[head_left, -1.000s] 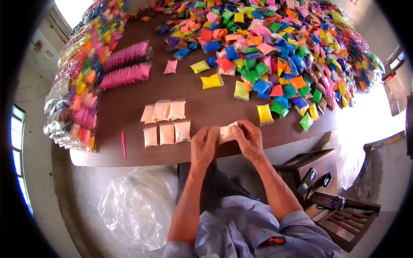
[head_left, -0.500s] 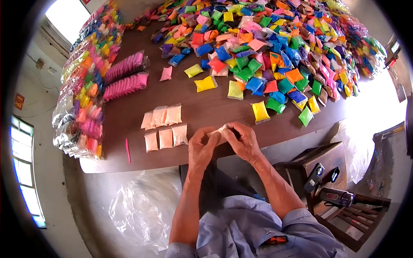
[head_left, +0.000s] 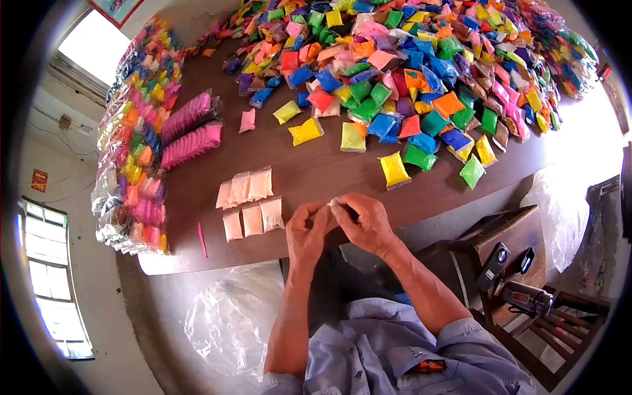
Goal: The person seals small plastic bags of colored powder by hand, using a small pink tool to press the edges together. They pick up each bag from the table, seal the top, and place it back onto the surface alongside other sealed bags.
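Near the front edge of the table (head_left: 329,172), my left hand (head_left: 306,234) and right hand (head_left: 363,222) pinch a pale item (head_left: 332,203), mostly hidden.

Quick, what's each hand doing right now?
Left hand: grip closed on a small pale thing, mostly hidden by fingers.
Right hand: grip closed on that same pale thing.

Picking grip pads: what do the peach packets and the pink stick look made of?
Peach packets: probably thin clear plastic film, glossy, with transparent edges showing around an opaque, matte-looking filling. Pink stick: likely rigid plastic, judging by its uniform bright colour; finish unclear.
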